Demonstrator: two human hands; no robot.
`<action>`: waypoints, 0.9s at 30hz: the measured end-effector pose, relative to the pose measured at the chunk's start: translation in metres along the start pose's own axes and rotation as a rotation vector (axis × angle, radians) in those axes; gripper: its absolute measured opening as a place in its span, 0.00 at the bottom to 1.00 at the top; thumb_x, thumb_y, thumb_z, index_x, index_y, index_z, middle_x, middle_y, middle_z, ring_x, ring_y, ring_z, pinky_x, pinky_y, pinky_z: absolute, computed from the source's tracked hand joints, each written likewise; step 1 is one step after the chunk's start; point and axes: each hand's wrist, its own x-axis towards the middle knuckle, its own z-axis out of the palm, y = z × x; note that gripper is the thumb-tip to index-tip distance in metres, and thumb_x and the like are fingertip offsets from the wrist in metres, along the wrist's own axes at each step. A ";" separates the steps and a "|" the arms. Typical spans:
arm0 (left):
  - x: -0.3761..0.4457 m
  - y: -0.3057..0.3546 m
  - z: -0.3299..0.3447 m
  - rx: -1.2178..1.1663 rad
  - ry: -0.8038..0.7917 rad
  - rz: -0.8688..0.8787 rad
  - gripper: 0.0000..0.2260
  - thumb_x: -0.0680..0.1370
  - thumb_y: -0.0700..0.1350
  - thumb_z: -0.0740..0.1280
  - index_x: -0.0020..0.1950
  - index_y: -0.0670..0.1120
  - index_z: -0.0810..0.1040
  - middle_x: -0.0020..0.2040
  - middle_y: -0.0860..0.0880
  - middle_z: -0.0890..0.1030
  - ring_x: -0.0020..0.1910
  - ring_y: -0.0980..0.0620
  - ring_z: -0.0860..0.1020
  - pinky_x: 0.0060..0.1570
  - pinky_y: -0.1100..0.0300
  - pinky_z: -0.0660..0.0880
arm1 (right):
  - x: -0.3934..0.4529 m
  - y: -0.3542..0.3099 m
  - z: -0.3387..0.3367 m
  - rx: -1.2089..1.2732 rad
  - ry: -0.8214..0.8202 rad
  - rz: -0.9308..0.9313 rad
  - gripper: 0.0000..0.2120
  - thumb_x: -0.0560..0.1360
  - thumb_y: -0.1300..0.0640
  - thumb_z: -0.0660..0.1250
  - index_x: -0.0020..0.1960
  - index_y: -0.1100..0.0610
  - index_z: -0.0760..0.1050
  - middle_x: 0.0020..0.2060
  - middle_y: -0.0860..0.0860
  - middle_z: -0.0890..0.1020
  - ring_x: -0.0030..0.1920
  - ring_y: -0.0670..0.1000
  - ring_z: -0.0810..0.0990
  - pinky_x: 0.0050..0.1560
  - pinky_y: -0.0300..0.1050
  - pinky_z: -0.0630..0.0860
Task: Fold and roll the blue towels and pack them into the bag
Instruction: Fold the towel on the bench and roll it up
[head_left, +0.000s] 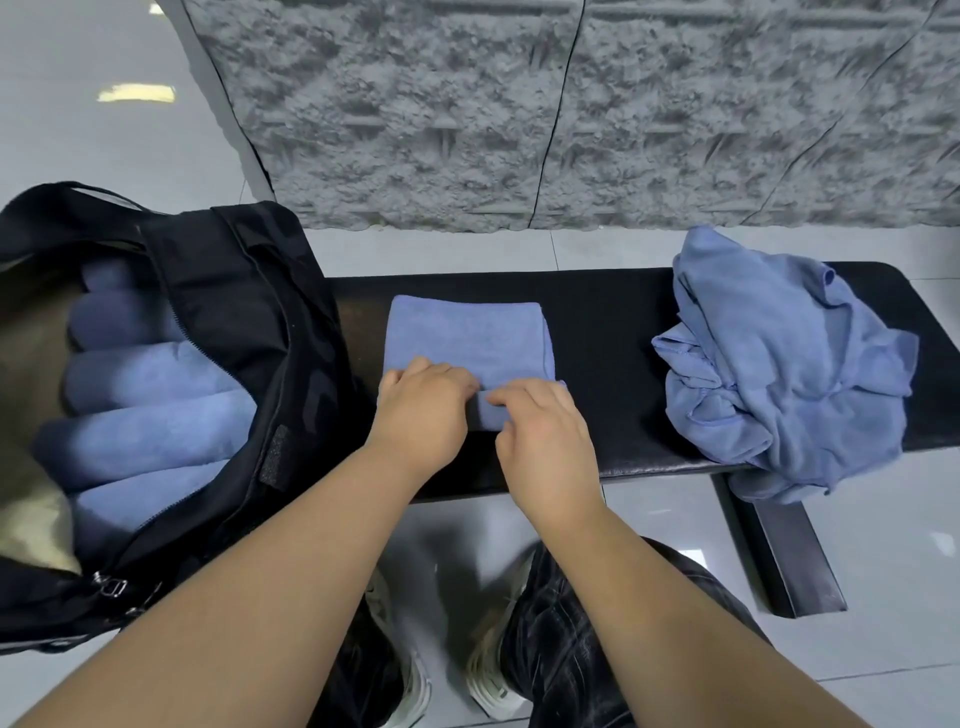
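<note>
A folded blue towel (467, 338) lies flat in the middle of the black bench (613, 364), its near end curled into a short roll. My left hand (423, 415) grips the left part of that roll, fingers curled over it. My right hand (540, 441) holds the right part, fingers curled on top. A heap of loose blue towels (789, 364) sits at the bench's right end, partly hanging over the front edge. The open black bag (244, 312) stands at the left, with several rolled blue towels (150, 410) packed side by side inside.
A rough grey stone wall (571, 104) rises behind the bench. Glossy grey floor tiles (675, 519) surround it. The bench's black metal leg (795, 551) stands at the lower right. My legs and shoes (493, 675) are below the bench's front edge.
</note>
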 end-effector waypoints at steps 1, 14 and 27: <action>0.005 -0.001 -0.002 0.001 -0.033 -0.015 0.15 0.78 0.40 0.55 0.57 0.53 0.76 0.51 0.55 0.77 0.53 0.51 0.65 0.50 0.59 0.56 | 0.000 0.003 0.001 0.008 -0.023 0.012 0.19 0.59 0.72 0.66 0.47 0.59 0.80 0.41 0.51 0.81 0.43 0.55 0.80 0.61 0.43 0.62; -0.013 -0.018 0.017 0.110 0.348 0.168 0.17 0.66 0.44 0.75 0.53 0.44 0.78 0.51 0.48 0.78 0.52 0.47 0.74 0.54 0.55 0.63 | 0.044 0.020 0.018 -0.105 -0.297 0.017 0.15 0.68 0.67 0.62 0.53 0.58 0.78 0.46 0.52 0.80 0.51 0.56 0.77 0.57 0.45 0.69; 0.025 -0.004 0.002 0.147 0.132 -0.031 0.07 0.77 0.40 0.56 0.51 0.47 0.72 0.54 0.52 0.73 0.63 0.50 0.64 0.69 0.49 0.39 | 0.076 0.025 0.019 -0.179 -0.086 0.034 0.15 0.66 0.71 0.67 0.48 0.55 0.76 0.40 0.48 0.74 0.42 0.49 0.63 0.43 0.43 0.58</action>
